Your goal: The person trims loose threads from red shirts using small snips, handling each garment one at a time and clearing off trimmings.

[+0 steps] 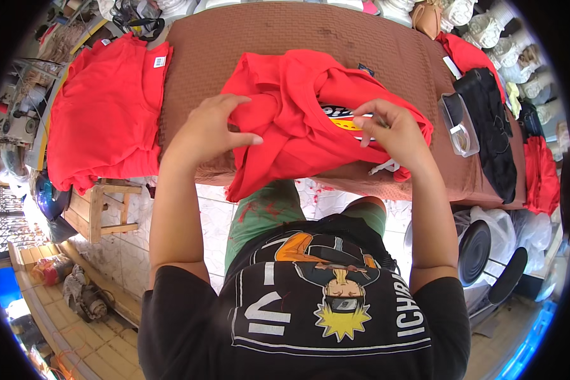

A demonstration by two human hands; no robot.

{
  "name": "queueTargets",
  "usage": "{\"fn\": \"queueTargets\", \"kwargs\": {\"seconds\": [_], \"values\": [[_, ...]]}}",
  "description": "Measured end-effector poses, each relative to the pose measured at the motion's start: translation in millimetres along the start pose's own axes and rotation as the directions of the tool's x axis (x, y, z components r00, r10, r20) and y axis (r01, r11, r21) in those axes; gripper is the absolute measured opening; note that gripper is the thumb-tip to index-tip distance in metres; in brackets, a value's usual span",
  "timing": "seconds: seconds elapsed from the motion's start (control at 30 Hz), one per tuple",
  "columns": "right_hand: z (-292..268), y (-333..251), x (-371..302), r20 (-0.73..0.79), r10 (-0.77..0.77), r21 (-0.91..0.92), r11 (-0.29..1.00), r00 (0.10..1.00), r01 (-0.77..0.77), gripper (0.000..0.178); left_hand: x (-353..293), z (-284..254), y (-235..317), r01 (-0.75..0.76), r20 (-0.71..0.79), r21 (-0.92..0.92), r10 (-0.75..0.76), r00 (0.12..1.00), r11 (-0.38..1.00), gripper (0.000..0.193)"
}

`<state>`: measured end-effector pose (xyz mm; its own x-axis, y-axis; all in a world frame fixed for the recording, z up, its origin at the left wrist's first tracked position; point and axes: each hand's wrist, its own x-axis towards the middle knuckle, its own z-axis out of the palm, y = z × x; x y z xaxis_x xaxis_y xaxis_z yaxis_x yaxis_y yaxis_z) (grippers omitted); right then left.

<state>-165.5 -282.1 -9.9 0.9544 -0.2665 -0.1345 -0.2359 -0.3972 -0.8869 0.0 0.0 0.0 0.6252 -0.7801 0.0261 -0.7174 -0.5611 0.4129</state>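
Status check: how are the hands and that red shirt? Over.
Left hand open at red shirt; right hand curled over it, grip unclear. Shirt lies bunched on brown cloth. Red garment pile at left, apart from it.

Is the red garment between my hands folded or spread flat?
Neither: the red garment lies bunched, loose creases partly covering its printed design.

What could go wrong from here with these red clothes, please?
The red shirt lies crumpled, so creases might set in. Its front corner hangs past the near edge of the brown table cover, so it could slide off. The pile of red garments at the left also overhangs and might slip.
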Motion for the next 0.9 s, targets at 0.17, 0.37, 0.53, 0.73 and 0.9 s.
{"fn": "queueTargets", "kwargs": {"seconds": [0.17,0.37,0.53,0.73,0.9], "values": [[62.9,7.7,6.7,0.076,-0.318,-0.562,0.769,0.945,0.304,0.043,-0.8,13.1,-12.2,-0.050,-0.052,-0.007,0.050,0.997,0.999,0.036],[2.6,8.7,64.3,-0.275,-0.328,-0.333,0.914,0.904,0.231,0.030,75.0,-10.2,-3.2,-0.166,-0.562,-0.275,-0.018,0.827,0.947,0.016],[-124.0,-32.2,135.6,-0.395,-0.755,-0.658,0.630,0.524,0.413,0.034,55.6,-95.6,60.7,-0.497,-0.885,-0.296,-0.038,0.465,0.815,0.017],[-159.5,-7.4,84.1,-0.340,-0.386,-0.666,0.742,0.858,0.070,0.046,17.5,-47.3,64.8,-0.373,-0.163,-0.278,0.339,0.927,0.885,0.019],[-130.0,38.4,-8.3,-0.308,-0.239,-0.450,0.889,0.921,0.080,0.032,10.1,13.5,48.9,-0.224,-0.222,-0.466,0.132,0.966,0.856,0.022]]}}
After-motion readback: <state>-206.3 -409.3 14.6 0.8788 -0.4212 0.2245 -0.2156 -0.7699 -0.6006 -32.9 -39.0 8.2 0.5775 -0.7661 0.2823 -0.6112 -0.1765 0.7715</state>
